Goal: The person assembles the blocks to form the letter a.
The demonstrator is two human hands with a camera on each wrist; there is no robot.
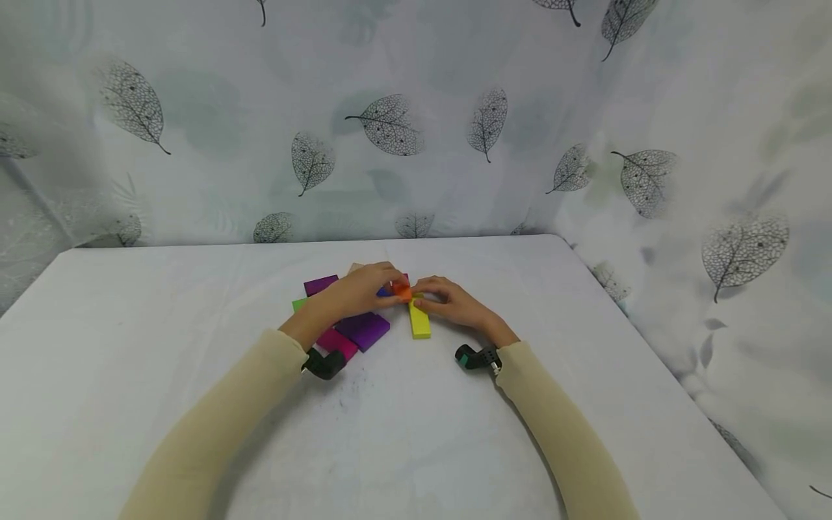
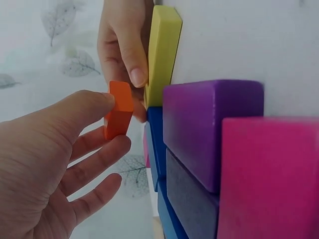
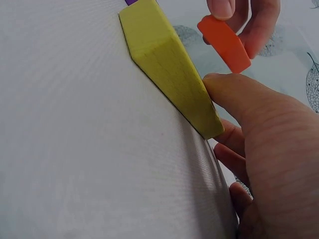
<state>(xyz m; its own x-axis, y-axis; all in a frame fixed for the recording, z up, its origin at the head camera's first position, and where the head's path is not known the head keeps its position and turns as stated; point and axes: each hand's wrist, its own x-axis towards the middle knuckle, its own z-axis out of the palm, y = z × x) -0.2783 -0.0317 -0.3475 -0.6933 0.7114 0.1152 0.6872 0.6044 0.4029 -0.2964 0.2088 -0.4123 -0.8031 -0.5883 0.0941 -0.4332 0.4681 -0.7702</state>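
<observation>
An orange block (image 1: 401,291) is pinched between the thumb and fingers of my left hand (image 1: 364,289), held just above the other blocks. In the left wrist view the ring and little fingers spread away from it. My right hand (image 1: 458,305) is at the far end of a long yellow block (image 1: 419,325) lying on the table. Its thumb rests on the block while the fingers curl round the far end. A blue block (image 2: 157,139) lies at the yellow block's end, beside a purple block (image 2: 192,129) and a magenta block (image 2: 269,174).
Under and around the left forearm lies a cluster of coloured blocks, with another purple block (image 1: 320,285), a green block (image 1: 298,304) and a beige block (image 1: 355,266) partly showing. White cloth covers the table (image 1: 403,433). A leaf-patterned curtain (image 1: 442,195) hangs behind and to the right.
</observation>
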